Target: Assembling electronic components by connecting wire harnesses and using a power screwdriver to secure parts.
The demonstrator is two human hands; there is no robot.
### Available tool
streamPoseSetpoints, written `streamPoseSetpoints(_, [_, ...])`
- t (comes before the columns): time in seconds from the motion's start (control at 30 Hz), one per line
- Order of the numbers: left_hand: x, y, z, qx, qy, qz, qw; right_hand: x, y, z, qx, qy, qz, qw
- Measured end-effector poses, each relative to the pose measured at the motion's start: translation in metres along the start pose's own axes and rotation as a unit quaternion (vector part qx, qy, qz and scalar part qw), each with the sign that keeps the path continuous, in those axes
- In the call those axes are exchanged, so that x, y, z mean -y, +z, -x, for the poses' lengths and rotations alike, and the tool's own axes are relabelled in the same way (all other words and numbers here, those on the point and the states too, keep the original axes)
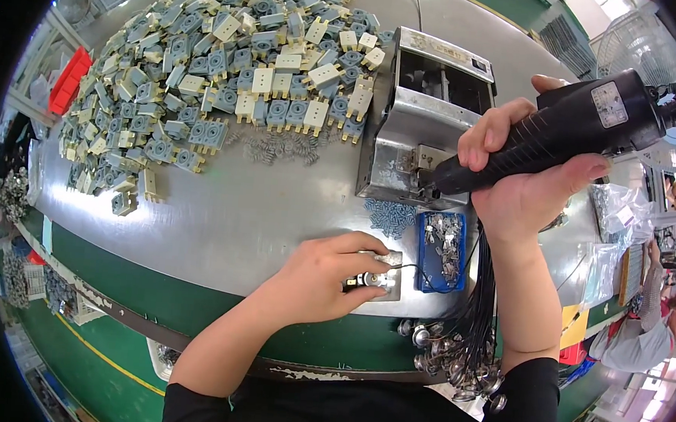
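My right hand (515, 204) grips a black electric screwdriver (559, 124) from below, its fingers wrapped round the barrel. The driver's tip reaches the front of a metal screw feeder (406, 129). On the steel table, my left hand (322, 276) closes its thumb and fingers round a small shiny metal part (371, 280) with a black wire. That part sits on a small metal plate (393, 292), and the fingers partly hide it. Just beyond this hand lies a heap of small bluish screws (389, 216). Beside it stands a blue tray (462, 255) holding small metal clips.
A large pile of grey and cream plug-like blocks (231, 62) covers the table's far left. Loose springs (284, 148) lie before it. A bundle of black wires (482, 299) with round metal ends hangs over the near edge. Another person (646, 342) is at the right.
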State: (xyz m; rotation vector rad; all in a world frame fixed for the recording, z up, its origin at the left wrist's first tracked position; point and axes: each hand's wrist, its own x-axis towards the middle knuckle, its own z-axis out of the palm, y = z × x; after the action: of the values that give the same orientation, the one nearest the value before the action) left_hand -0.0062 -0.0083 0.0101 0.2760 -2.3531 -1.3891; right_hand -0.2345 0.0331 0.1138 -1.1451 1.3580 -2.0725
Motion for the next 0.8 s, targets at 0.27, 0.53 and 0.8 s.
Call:
streamPoseSetpoints(0.27, [0.002,0.002,0.0,-0.006,0.017,-0.005,1.0,0.009,0.0,0.008,0.004,0.025,-0.017,1.0])
streamPoseSetpoints(0.53, [0.004,0.003,0.004,-0.027,0.025,-0.011,0.999,0.016,0.005,0.054,0.102,0.094,-0.146,0.98])
streamPoseSetpoints(0.8, [0.008,0.001,0.004,-0.012,0.042,-0.034,0.998,0.008,0.011,0.064,0.175,0.043,-0.173,0.968])
